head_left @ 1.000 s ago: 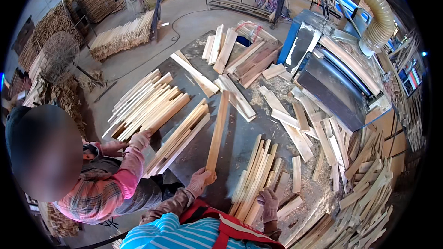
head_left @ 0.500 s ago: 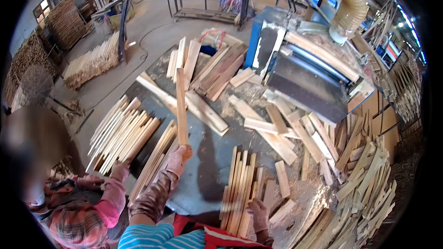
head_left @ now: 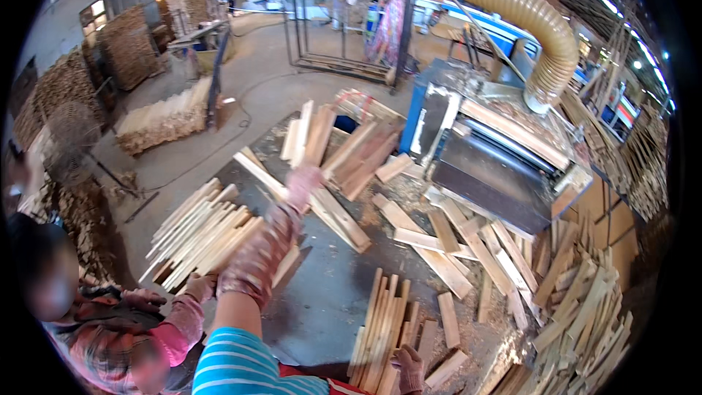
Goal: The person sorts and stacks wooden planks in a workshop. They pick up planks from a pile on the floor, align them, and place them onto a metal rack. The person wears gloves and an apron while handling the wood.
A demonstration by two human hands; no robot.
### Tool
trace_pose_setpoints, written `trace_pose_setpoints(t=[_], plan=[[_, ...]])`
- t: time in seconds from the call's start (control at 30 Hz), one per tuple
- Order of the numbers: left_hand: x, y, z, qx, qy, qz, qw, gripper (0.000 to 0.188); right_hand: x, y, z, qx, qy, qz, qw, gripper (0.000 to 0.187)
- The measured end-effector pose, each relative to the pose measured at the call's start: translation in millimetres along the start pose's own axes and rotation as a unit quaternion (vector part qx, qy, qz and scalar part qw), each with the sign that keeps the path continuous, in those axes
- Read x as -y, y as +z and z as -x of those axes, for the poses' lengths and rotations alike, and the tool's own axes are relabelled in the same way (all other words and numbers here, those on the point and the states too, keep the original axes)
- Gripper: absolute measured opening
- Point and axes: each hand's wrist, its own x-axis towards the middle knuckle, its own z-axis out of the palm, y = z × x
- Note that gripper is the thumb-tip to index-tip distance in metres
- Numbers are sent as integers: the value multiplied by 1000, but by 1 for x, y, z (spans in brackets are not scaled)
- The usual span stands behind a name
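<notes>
My left hand (head_left: 303,181), gloved and smeared by motion, reaches out over the table (head_left: 322,300), at the near end of an upright-lying group of boards (head_left: 319,135). Whether it holds anything is hidden in the blur. Beneath it a long pale board (head_left: 340,219) lies slantwise. Close to my body, my gloved right hand (head_left: 408,367) has its fingers curled against the right side of a bundle of narrow wooden strips (head_left: 380,325); what they grip does not show clearly. Under my left forearm, a few more strips (head_left: 287,267) are partly covered.
At left, a co-worker's gloved hand (head_left: 199,287) touches a stack of pale strips (head_left: 208,234). A planing machine (head_left: 493,168) with a yellowish hose (head_left: 548,25) stands at the far right. Loose boards (head_left: 424,241), sawdust and an offcut heap (head_left: 585,322) cover the right side.
My left hand has moved forward, away from me; the wooden strip it held upright no longer shows distinctly. The view has tilted up. My right hand stays beside its bundle.
</notes>
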Motion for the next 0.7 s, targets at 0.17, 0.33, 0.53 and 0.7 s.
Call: trace_pose_setpoints(t=[0.17,0.33,0.53,0.7], plan=[[-66,63,225,233,-104,659,708,48,-5,-3,14,-14,-11,39,999,43],[-134,22,398,398,-124,450,789,76,-36,-68,2,-90,-268,428,858,40],[-183,26,492,453,-211,405,765,95,-9,-69,46,-204,-6,318,926,47],[-224,-16,474,461,-259,421,737,97,-44,-92,33,-128,-20,409,903,43]])
